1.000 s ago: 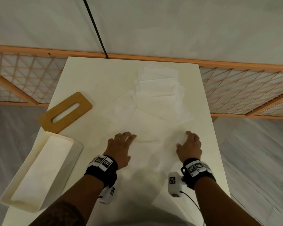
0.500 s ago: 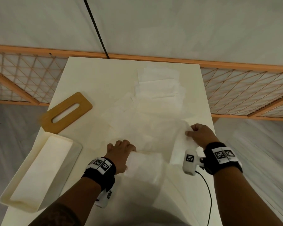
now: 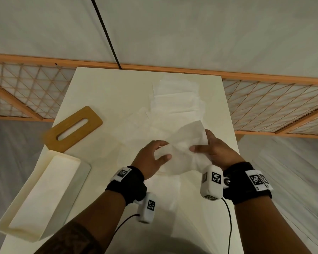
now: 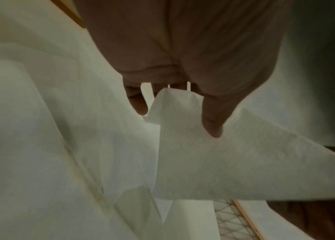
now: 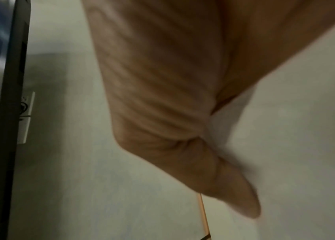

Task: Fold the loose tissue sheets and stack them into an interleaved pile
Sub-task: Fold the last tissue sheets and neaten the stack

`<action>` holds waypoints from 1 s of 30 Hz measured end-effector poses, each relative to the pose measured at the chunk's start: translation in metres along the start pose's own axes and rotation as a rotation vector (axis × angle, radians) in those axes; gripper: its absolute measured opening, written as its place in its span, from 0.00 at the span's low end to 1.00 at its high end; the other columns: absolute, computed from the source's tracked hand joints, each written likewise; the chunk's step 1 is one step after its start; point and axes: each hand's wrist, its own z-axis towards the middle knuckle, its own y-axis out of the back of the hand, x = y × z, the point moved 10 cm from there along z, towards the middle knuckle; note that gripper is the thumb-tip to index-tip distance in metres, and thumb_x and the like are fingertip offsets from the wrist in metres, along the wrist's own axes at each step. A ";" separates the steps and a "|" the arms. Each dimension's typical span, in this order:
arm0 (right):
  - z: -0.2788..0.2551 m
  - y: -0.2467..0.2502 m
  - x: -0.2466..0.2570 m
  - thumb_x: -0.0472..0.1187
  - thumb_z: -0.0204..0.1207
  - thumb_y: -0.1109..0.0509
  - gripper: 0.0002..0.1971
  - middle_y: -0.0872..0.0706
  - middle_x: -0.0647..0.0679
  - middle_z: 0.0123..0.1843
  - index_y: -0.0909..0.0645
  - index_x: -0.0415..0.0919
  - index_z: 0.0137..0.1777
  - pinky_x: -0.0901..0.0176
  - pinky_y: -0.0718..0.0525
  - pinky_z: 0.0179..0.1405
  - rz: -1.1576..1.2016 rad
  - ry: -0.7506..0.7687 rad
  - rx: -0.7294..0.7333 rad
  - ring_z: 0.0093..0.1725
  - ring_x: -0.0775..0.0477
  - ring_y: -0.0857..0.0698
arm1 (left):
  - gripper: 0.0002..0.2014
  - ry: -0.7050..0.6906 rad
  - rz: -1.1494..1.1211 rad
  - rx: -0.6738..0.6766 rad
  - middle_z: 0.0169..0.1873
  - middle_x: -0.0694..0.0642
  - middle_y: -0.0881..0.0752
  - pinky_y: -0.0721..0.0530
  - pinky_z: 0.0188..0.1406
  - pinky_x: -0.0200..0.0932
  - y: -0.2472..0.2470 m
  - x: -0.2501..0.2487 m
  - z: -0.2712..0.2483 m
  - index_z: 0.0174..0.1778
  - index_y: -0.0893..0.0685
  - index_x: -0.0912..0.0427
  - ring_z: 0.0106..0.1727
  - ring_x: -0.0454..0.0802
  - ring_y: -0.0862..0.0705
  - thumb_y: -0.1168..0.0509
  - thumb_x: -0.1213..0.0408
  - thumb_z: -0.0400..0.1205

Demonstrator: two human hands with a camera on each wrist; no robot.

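Note:
A white tissue sheet (image 3: 184,151) hangs crumpled above the table between both hands. My left hand (image 3: 152,158) pinches its left edge between thumb and fingers; the left wrist view shows the tissue sheet (image 4: 213,162) draped from that pinch. My right hand (image 3: 211,149) grips its right side, thumb on top. The right wrist view is blurred, with the tissue sheet (image 5: 230,113) behind the palm. More loose tissue sheets (image 3: 174,107) lie overlapped on the cream table (image 3: 103,96) beyond the hands.
An open cream tissue box (image 3: 40,197) sits at the table's left front. Its wooden slotted lid (image 3: 73,125) lies behind it. A wooden lattice screen (image 3: 275,105) runs behind the table. The table's right edge lies close to my right wrist.
Both hands have lifted a tissue off the table and come together. The right hand moved left toward the left hand, and the sheet now hangs between them.

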 end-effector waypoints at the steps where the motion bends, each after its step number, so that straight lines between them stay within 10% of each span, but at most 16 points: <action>1: 0.001 -0.002 -0.001 0.22 0.76 0.29 0.29 0.12 0.41 0.55 0.29 0.45 0.72 0.56 0.11 0.33 0.011 0.001 0.009 0.41 0.47 0.07 | 0.12 -0.014 0.015 -0.019 0.54 0.42 0.13 0.26 0.47 0.26 0.008 0.001 0.001 0.61 0.15 0.49 0.54 0.40 0.16 0.29 0.53 0.83; 10: 0.017 0.007 -0.013 0.37 0.80 0.25 0.15 0.10 0.42 0.47 0.20 0.48 0.64 0.40 0.17 0.56 -0.076 0.124 -0.137 0.48 0.44 0.12 | 0.03 -0.039 0.169 -0.004 0.43 0.44 0.09 0.20 0.46 0.35 0.063 0.016 -0.010 0.49 0.10 0.46 0.46 0.41 0.13 0.29 0.59 0.83; 15: 0.016 -0.016 -0.016 0.35 0.81 0.27 0.14 0.12 0.42 0.41 0.16 0.52 0.63 0.46 0.17 0.48 -0.163 0.187 -0.044 0.44 0.44 0.15 | 0.07 -0.019 0.119 -0.017 0.48 0.42 0.09 0.25 0.48 0.22 0.086 0.018 -0.015 0.51 0.11 0.47 0.50 0.36 0.14 0.29 0.65 0.83; 20: 0.022 -0.022 -0.025 0.38 0.70 0.16 0.17 0.07 0.40 0.52 0.09 0.51 0.58 0.53 0.16 0.47 -0.312 0.165 -0.022 0.45 0.45 0.14 | 0.08 0.062 -0.106 0.002 0.48 0.42 0.09 0.17 0.55 0.38 0.096 0.025 -0.017 0.53 0.11 0.47 0.52 0.42 0.12 0.26 0.64 0.81; 27: 0.021 -0.013 -0.026 0.37 0.71 0.16 0.10 0.11 0.37 0.41 0.10 0.41 0.52 0.53 0.13 0.45 -0.248 0.163 -0.113 0.42 0.48 0.13 | 0.05 0.209 -0.411 -0.121 0.50 0.53 0.07 0.15 0.57 0.63 0.094 0.045 -0.023 0.49 0.06 0.52 0.55 0.55 0.10 0.27 0.58 0.82; 30: 0.021 -0.006 -0.026 0.39 0.72 0.17 0.05 0.11 0.45 0.42 0.10 0.42 0.46 0.53 0.15 0.47 -0.278 0.174 -0.158 0.43 0.50 0.14 | 0.05 0.227 -0.471 -0.123 0.49 0.54 0.07 0.15 0.52 0.55 0.093 0.047 -0.024 0.50 0.07 0.51 0.50 0.50 0.11 0.29 0.60 0.83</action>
